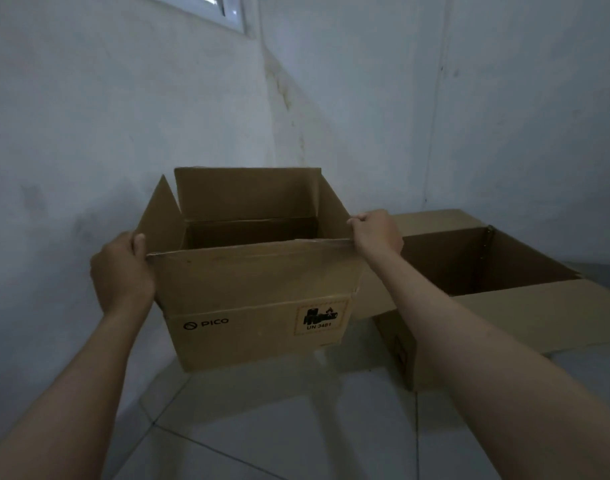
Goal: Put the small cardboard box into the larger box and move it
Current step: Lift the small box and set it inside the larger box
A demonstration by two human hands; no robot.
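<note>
Transfer step: small PICO cardboard box [255,299], flaps up, held off the tiled floor [296,427] w/ left hand [121,271] & right hand [378,233] each clenched on a side flap; next, carry right & lower into larger open box [487,268].

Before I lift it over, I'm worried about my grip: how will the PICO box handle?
Probably light: the PICO box looks empty inside. Its flaps stand open, so the top edges will likely flex where the left hand and right hand pinch them. The cardboard looks dry and matte, so slipping seems unlikely, but it may twist on the way to the larger box.
</note>
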